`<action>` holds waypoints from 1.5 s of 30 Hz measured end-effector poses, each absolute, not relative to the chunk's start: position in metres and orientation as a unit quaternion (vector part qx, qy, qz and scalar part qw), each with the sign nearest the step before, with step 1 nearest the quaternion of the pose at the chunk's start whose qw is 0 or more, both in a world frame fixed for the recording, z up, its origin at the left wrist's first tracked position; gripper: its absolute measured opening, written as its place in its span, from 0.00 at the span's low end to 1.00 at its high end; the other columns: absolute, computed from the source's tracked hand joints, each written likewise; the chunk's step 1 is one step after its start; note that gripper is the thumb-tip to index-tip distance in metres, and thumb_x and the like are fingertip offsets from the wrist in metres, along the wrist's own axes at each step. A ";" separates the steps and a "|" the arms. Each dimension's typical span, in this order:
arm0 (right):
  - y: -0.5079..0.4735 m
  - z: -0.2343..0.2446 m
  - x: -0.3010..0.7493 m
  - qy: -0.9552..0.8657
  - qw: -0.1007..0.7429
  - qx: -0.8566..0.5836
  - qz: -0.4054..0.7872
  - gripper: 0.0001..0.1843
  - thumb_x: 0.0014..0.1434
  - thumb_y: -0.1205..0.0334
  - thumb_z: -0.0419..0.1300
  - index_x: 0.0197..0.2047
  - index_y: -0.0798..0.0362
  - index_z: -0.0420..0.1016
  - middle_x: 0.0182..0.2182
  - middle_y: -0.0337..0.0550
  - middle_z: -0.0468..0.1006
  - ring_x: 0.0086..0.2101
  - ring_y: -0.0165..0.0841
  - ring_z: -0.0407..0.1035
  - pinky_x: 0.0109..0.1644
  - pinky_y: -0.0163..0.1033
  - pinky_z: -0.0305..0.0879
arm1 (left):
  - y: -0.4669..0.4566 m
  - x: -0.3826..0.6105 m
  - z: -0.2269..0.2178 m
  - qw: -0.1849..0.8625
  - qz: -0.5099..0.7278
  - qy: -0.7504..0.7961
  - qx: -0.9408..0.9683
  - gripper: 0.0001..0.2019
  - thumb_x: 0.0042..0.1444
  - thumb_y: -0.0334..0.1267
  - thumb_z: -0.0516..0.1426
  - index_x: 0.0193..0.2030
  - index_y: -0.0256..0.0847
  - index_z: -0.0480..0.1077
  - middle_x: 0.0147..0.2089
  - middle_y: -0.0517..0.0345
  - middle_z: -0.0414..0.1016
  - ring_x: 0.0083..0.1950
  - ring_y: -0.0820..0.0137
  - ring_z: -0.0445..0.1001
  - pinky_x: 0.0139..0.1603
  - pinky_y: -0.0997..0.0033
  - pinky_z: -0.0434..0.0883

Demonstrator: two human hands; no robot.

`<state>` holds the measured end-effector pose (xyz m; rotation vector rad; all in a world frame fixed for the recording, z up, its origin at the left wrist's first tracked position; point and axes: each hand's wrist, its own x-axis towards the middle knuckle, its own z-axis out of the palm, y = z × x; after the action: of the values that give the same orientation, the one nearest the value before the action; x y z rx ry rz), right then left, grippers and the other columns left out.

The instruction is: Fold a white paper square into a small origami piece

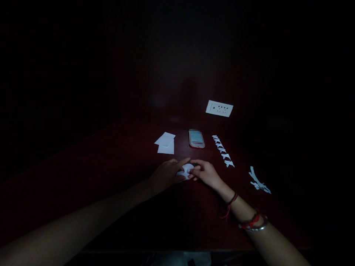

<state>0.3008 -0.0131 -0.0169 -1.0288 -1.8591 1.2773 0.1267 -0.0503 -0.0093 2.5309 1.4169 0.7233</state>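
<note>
The small white paper piece (186,170) sat between your two hands, low over the worktop (116,177); the dim light hid whether it touched the surface. Your left hand (165,174) was closed on its left edge, forefinger stretched along the top. Your right hand (207,173) pinched its right edge with fingertips and thumb. The piece looked rounded and partly folded, but its exact shape was too dark to tell.

Going by what lay around, you were partway through the paper work. Just beyond your right hand and off to its right lay a strip of cut shapes (223,150) that looked finished. Further right was a second cut piece (259,181), well apart from both hands. Beyond your left hand were two plain sheets (165,143), overlapping and apparently uncut, so there was material left to work. The piece you held seemed to be somewhere between those two states.

A phone (196,138) lay flat beyond the gap between your hands, between the sheets and the strip. Past it, on the wall, was a white socket plate (219,108). Your right wrist wore bangles and red thread (253,222).
</note>
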 end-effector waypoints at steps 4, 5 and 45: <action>-0.014 -0.016 0.302 -0.723 0.312 -0.384 0.482 0.20 0.46 0.67 0.55 0.45 0.56 0.64 0.23 0.40 0.74 0.25 0.30 0.70 0.25 0.31 0.66 | -0.048 0.125 -0.013 0.058 0.230 0.465 0.853 0.30 0.49 0.39 0.54 0.57 0.48 0.45 0.38 0.59 0.66 0.38 0.68 0.64 0.37 0.72 0.60; -0.014 -0.015 0.302 -0.727 0.309 -0.382 0.480 0.19 0.46 0.66 0.55 0.44 0.56 0.65 0.24 0.40 0.74 0.25 0.30 0.70 0.25 0.31 0.66 | -0.047 0.125 -0.015 0.053 0.230 0.464 0.854 0.29 0.49 0.39 0.54 0.57 0.48 0.45 0.38 0.59 0.66 0.38 0.68 0.64 0.37 0.72 0.60; -0.035 0.010 0.297 -0.843 0.356 -0.340 0.216 0.07 0.48 0.66 0.54 0.30 0.54 0.72 0.26 0.39 0.72 0.28 0.27 0.65 0.33 0.31 0.59 | -0.058 0.131 0.005 0.180 0.349 0.460 0.796 0.06 0.53 0.39 0.49 0.32 0.40 0.61 0.31 0.63 0.67 0.33 0.74 0.66 0.31 0.76 0.61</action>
<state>0.2970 -0.0347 0.0095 -0.8775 -2.1789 0.5585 0.1310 -0.0583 0.0053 2.2504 1.3013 0.9869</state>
